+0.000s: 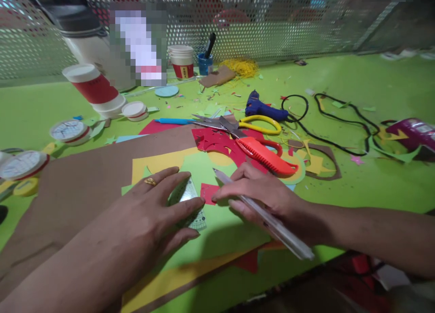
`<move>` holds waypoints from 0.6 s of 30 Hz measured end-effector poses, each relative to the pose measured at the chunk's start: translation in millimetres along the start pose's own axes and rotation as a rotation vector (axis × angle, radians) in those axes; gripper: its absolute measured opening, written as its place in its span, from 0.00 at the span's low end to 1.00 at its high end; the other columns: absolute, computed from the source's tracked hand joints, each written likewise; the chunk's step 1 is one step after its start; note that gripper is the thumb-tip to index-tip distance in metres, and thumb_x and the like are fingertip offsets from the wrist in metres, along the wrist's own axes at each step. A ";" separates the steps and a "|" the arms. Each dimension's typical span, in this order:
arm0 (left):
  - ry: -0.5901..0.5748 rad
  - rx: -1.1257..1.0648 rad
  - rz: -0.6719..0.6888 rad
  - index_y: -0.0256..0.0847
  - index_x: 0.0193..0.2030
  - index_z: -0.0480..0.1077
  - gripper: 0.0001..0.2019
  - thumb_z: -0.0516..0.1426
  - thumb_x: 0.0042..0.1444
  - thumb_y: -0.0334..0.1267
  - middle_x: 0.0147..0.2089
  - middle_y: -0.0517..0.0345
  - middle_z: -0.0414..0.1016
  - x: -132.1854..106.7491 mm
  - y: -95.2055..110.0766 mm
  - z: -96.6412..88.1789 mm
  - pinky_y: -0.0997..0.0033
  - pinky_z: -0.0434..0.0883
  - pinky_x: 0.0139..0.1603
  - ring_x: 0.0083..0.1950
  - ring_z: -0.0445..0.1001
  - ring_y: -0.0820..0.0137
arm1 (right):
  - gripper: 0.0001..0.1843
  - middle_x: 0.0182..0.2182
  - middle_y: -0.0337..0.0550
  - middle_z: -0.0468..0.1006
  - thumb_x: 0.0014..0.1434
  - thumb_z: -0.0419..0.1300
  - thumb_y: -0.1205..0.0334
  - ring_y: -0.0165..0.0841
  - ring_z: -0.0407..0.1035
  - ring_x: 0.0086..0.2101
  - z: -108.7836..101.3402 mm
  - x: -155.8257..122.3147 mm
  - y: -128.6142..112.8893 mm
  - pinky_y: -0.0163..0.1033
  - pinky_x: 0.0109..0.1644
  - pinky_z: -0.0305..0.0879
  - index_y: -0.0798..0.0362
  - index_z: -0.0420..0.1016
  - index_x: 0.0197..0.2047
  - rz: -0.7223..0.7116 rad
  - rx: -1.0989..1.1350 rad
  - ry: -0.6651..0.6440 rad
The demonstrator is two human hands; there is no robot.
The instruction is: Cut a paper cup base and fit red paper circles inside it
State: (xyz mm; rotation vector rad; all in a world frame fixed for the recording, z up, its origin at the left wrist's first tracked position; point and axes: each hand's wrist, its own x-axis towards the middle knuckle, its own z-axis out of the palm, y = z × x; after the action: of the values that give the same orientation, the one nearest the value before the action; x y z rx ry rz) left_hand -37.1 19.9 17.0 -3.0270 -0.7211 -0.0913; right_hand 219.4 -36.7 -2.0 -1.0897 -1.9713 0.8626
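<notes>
My left hand [154, 208], with a gold ring, lies flat with fingers spread on a clear protractor ruler [190, 203] that rests on a light green paper sheet [217, 222]. My right hand [258, 193] is closed around a silvery pencil [268, 220], whose tip points up and left; its fingertips touch a small red paper piece [208, 193] beside the ruler. Yellow paper [159, 161] and a large brown sheet [84, 177] lie under and left of the green sheet.
Beyond my hands lie an orange utility knife [265, 154], yellow-handled scissors [238, 122], cut red paper [217, 143], a blue glue gun [261, 108] with black cord [340, 122], paper cups [97, 88], clock faces [68, 130] and scraps. A perforated metal screen [272, 22] closes the back.
</notes>
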 end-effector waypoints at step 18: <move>0.051 -0.026 -0.003 0.51 0.52 0.74 0.14 0.55 0.61 0.42 0.59 0.41 0.67 0.2 2.3 2.1 0.45 0.73 0.48 0.59 0.67 0.46 | 0.09 0.38 0.41 0.79 0.67 0.53 0.67 0.33 0.71 0.40 1.9 1.3 0.9 0.41 0.47 0.67 0.50 0.72 0.47 0.054 0.057 0.098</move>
State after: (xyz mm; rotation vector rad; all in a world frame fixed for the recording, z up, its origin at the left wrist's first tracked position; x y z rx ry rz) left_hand -35.8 18.0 14.9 -3.0360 -0.7254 -0.1793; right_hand 217.7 -35.6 -3.3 -1.1347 -1.8332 0.8718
